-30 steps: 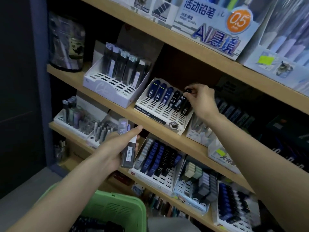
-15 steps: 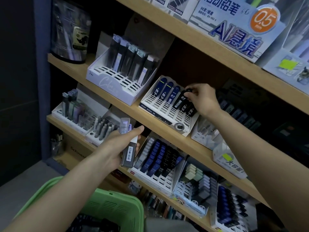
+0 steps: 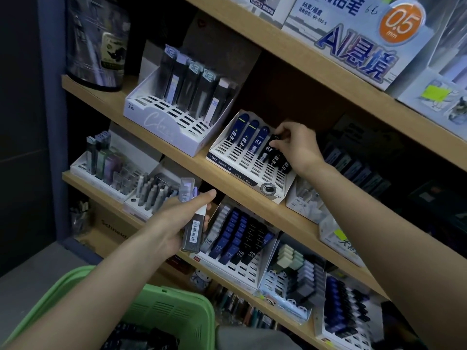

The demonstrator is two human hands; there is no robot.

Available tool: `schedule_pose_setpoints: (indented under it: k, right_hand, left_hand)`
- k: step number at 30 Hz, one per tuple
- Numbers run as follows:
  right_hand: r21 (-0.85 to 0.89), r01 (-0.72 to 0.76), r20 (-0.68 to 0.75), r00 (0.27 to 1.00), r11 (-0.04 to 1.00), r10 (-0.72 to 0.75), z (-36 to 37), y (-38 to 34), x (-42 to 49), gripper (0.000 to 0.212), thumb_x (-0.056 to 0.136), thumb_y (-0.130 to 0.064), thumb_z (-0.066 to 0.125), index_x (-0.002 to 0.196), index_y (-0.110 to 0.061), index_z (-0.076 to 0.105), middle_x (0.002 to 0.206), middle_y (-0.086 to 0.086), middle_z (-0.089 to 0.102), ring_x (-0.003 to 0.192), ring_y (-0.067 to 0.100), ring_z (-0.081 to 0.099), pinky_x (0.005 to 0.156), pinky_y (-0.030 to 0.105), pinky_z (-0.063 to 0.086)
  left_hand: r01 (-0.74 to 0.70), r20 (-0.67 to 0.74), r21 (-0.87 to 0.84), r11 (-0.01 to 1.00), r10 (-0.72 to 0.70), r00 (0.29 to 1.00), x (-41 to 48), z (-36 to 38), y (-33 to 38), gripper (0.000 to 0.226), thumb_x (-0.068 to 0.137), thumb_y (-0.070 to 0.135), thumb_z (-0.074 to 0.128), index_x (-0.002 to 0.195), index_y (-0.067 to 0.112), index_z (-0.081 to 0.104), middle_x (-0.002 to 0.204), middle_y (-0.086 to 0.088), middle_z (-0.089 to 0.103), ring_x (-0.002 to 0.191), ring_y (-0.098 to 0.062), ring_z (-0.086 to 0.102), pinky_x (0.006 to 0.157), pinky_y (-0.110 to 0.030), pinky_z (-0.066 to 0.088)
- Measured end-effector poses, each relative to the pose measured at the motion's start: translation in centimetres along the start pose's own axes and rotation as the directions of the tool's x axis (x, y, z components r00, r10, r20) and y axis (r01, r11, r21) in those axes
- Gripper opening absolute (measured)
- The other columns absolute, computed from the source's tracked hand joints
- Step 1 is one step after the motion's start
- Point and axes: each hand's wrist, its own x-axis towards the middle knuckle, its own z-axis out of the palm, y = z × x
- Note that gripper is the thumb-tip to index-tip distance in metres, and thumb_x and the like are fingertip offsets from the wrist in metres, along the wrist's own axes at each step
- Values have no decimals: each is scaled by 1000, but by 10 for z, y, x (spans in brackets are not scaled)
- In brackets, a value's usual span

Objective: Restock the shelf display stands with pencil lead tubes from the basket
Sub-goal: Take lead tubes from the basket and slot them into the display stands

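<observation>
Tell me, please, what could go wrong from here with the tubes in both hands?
1. The right hand pinches the black tube near its top; it might tilt and nudge the neighbouring black tubes in the white slotted stand.
2. The left hand holds a stack of lead tubes under its thumb; one could slip out and fall.

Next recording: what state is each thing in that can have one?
Left hand: holds grey tubes, off the shelf.
Right hand: pinches the top of a black tube.
Black tube: leaning in the dark-edged stand, back row.
Dark-edged stand: tubes in back row only, front slots empty.
White stand: packs in back row only.
Green basket: dark items inside.
</observation>
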Motion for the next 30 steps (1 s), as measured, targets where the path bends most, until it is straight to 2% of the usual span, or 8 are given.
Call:
schedule_pose_setpoints:
  k: [3,7,11,15,21,23,26,30]
  right_hand:
    - [-13,11,-14,1000,1000,-11,3,0,-2,13,87,-14,67,98,-18,61,85,-2,59,80,13,58,80,34,52]
    - [40,-15,-29,999,999,16,4,0,-2,26,83,-11,71,107,-11,64,85,-8,53,87,11,55,86,26,49]
    - [82,-34,-40,999,996,37,5,3,-2,30,82,-12,73,109,-8,63,91,-2,55,90,13,57,90,31,51]
    - [38,-10,-29,1000,999,11,5,3,-2,29,83,-13,72,109,-10,61,94,1,58,90,16,59,89,35,53]
    - [-241,105,-107,985,965,-134,1,-7,-21,41,90,-22,64,127,-12,50,120,11,55,102,23,58,88,41,51]
    - [-192,200,-146,962,961,-229,1,-21,-37,34,92,-21,59,124,-12,51,116,5,55,97,15,58,84,34,53]
    - [22,244,55,968,970,-244,10,-45,-75,24,94,-24,56,114,-12,56,92,-12,56,71,-4,54,66,12,49]
    - [195,100,431,885,976,-177,28,-65,-121,51,84,-40,66,126,-20,45,89,-14,55,71,-3,55,61,11,45]
  left_hand:
    - [2,0,-18,1000,-2,1000,-1,0,1,24,78,29,74,81,11,58,66,-5,58,53,-15,51,55,-25,47]
    - [4,-1,-6,1000,-4,1000,0,-1,1,25,78,31,74,82,11,60,62,-4,58,51,-13,52,49,-21,49]
    - [4,1,-13,1000,-4,1000,1,-1,1,26,78,30,74,84,10,60,65,-5,58,54,-15,52,57,-25,48]
    - [9,0,-32,999,-9,1000,2,0,0,25,78,29,74,83,10,59,63,-5,57,52,-13,52,46,-20,49]
    - [-17,-11,-95,995,16,1000,1,2,2,27,78,32,73,82,10,58,63,-3,57,48,-11,53,46,-19,50]
    - [-31,-8,-132,991,30,1000,0,4,1,27,77,33,73,81,11,57,64,-2,58,49,-10,53,46,-19,50]
    - [-36,-22,-174,984,33,999,-2,5,1,29,78,37,71,82,13,54,65,-2,56,52,-11,53,47,-20,51]
    - [-52,-42,-111,992,47,998,-3,4,1,45,80,47,64,103,9,60,74,-6,61,60,-16,58,51,-26,48]
